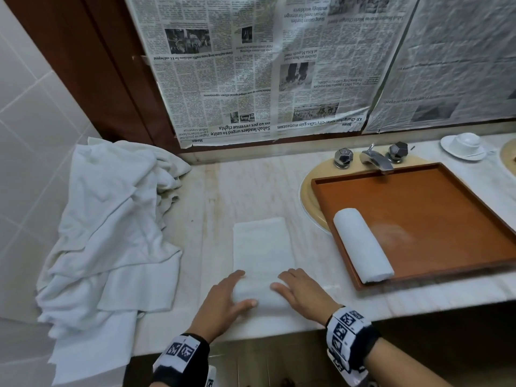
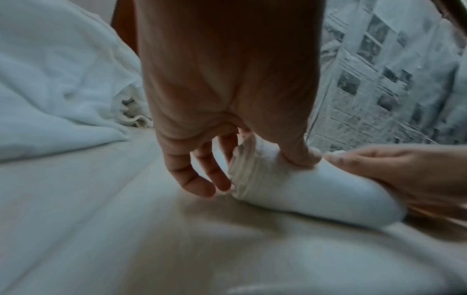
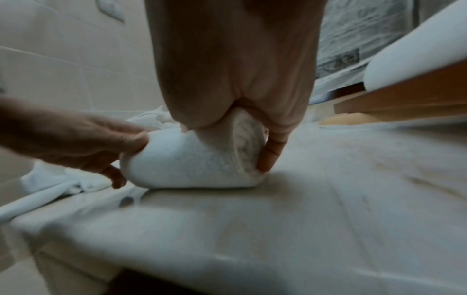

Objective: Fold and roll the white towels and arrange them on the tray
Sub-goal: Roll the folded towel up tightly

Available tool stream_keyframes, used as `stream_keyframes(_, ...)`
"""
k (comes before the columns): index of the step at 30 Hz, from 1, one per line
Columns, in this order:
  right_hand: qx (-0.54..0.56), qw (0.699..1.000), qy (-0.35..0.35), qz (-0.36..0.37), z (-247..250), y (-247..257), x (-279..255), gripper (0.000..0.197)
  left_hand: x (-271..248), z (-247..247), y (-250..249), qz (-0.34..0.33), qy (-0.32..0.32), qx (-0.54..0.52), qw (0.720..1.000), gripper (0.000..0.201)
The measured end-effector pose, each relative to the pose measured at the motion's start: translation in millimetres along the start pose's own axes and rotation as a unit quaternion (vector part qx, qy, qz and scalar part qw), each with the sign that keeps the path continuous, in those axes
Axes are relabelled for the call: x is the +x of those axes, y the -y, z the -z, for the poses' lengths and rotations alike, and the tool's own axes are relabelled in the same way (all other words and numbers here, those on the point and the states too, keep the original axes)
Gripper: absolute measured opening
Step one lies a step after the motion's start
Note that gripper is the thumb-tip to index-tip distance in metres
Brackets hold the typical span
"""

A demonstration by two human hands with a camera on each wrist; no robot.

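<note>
A white towel [image 1: 262, 247] lies folded in a long strip on the marble counter [image 1: 212, 196]. Its near end is wound into a roll [image 1: 259, 296] [image 2: 303, 191] [image 3: 189, 163]. My left hand [image 1: 223, 297] [image 2: 227, 89] [image 3: 76, 139] grips the roll's left end, thumb on the near side. My right hand [image 1: 301, 291] [image 3: 235, 69] [image 2: 404, 169] curls over the right end. A finished rolled towel [image 1: 363, 244] [image 3: 404, 59] lies along the left side of the brown wooden tray [image 1: 432, 213] [image 3: 404, 101].
A heap of loose white towels [image 1: 111, 219] [image 2: 50, 79] covers the counter's left end and hangs over its front edge. The tray sits over a sink [image 1: 310, 208] below the tap [image 1: 377, 159]. A cup on a saucer [image 1: 463, 145] stands far right. Newspaper [image 1: 251, 65] covers the wall behind.
</note>
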State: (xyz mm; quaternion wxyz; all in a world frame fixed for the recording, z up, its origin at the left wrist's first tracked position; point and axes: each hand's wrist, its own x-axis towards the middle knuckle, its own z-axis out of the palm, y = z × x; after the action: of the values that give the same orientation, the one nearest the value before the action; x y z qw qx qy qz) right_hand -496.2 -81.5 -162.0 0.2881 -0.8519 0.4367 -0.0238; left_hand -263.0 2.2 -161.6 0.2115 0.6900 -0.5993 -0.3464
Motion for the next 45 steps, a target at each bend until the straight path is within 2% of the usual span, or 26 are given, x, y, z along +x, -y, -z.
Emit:
stream_keyframes(2,0.055,0.998,0.003,-0.004,3.9,-1.3,7.3,0.048,-1.1,-9.0,1.5,-0.047,-0.024,0.064,0.997,0.080)
stream_keyframes(6,0.139,0.989,0.016,-0.056,12.4,-3.9,17.2,0.048,0.7,-17.4,0.5,-0.053,-0.024,0.097,0.994,0.075)
stream_keyframes(8,0.117,0.992,0.004,-0.050,11.5,-0.7,16.6,0.041,5.7,-13.5,4.1,-0.050,0.006,0.083,0.995,0.076)
stream_keyframes(10,-0.002,0.998,-0.061,-0.027,4.4,4.8,12.5,0.032,13.8,-3.9,3.1,-0.043,0.044,0.071,0.996,0.078)
stream_keyframes(12,-0.091,0.988,-0.123,0.014,-4.6,10.7,-0.3,0.039,21.6,6.8,-2.2,-0.033,0.081,0.058,0.994,0.075)
stream_keyframes(14,-0.109,0.985,-0.122,0.059,-13.2,9.2,-9.2,0.058,28.6,14.9,-6.8,-0.018,0.107,0.058,0.992,0.067)
stream_keyframes(17,-0.131,0.986,-0.067,0.073,-15.2,0.8,-4.4,0.076,34.0,19.7,-12.3,0.008,0.139,0.067,0.988,0.065)
stream_keyframes(20,-0.106,0.993,0.026,0.041,1.0,-0.1,11.1,0.087,28.2,14.1,-13.3,0.021,0.120,0.091,0.988,0.088)
stream_keyframes(22,-0.059,0.996,0.065,0.019,11.5,2.3,18.6,0.080,19.2,4.9,-12.1,0.003,0.068,0.149,0.987,0.096)
stream_keyframes(24,-0.012,0.996,0.091,0.002,18.0,2.5,22.4,0.071,9.7,-6.4,-12.8,-0.018,0.033,0.188,0.981,0.095)
stream_keyframes(28,0.062,0.988,0.139,-0.031,25.3,0.1,23.0,0.065,5.3,-16.2,-15.5,0.002,0.033,0.228,0.973,0.094)
stream_keyframes(31,0.062,0.993,0.101,-0.028,22.1,-2.0,11.5,0.063,12.0,-8.2,-16.3,0.029,0.084,0.202,0.975,0.103)
stream_keyframes(33,-0.052,0.999,0.008,0.012,10.6,0.5,-2.4,0.067,20.9,-0.1,-19.2,0.045,0.123,0.173,0.976,0.095)
stream_keyframes(34,-0.123,0.992,-0.010,0.025,4.9,4.7,-9.3,0.076,25.1,4.4,-20.4,0.051,0.139,0.157,0.976,0.095)
stream_keyframes(35,-0.162,0.987,0.004,0.019,0.7,9.9,-13.6,0.088,29.5,7.1,-20.0,0.058,0.153,0.143,0.976,0.098)
stream_keyframes(37,-0.201,0.979,-0.007,0.020,-10.1,14.2,-14.4,0.101,32.6,9.0,-17.3,0.059,0.169,0.131,0.975,0.105)
stream_keyframes(38,-0.195,0.980,-0.009,0.035,-11.3,12.5,-10.5,0.098,32.1,8.8,-16.2,0.057,0.167,0.125,0.976,0.107)
stream_keyframes(40,-0.143,0.989,0.005,0.047,0.1,12.8,-2.1,0.080,23.1,4.6,-15.7,0.050,0.149,0.124,0.980,0.102)
stream_keyframes(42,-0.112,0.991,0.052,0.044,11.2,9.5,6.9,0.067,8.5,-4.8,-15.1,0.013,0.081,0.179,0.980,0.095)
stream_keyframes(45,-0.053,0.989,0.140,0.008,26.0,10.7,18.6,0.068,-5.7,-18.2,-17.5,-0.024,0.013,0.255,0.967,0.092)
